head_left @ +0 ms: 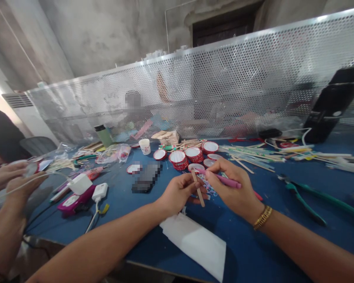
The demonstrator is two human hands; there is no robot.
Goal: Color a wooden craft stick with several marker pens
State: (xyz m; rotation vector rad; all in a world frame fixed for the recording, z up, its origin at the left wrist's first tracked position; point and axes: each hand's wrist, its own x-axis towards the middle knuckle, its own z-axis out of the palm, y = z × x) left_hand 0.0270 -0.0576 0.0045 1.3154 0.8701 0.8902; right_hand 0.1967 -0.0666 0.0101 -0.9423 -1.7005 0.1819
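My left hand (181, 191) pinches a flat wooden craft stick (199, 193), which stands tilted between thumb and fingers. In my right hand (233, 182) is a pink pen (228, 181), its tip close to the upper part of the stick. Whether the tip touches the wood I cannot tell. Beneath and behind the hands lies a small heap of coloured bands or strings (209, 186), partly hidden. Several round red-rimmed tins or lids (178, 158) sit just beyond my fingers. A folded white paper sheet (199, 241) rests below my left hand.
Green-handled pliers (303, 198) lie at right. A phone (147, 177), a paper cup (144, 146) and a purple power strip (76, 200) with white chargers stand left. Loose sticks and straws (253, 154) lie behind. A perforated metal screen (224, 86) borders the blue table. Another person's hands (20, 179) work at far left.
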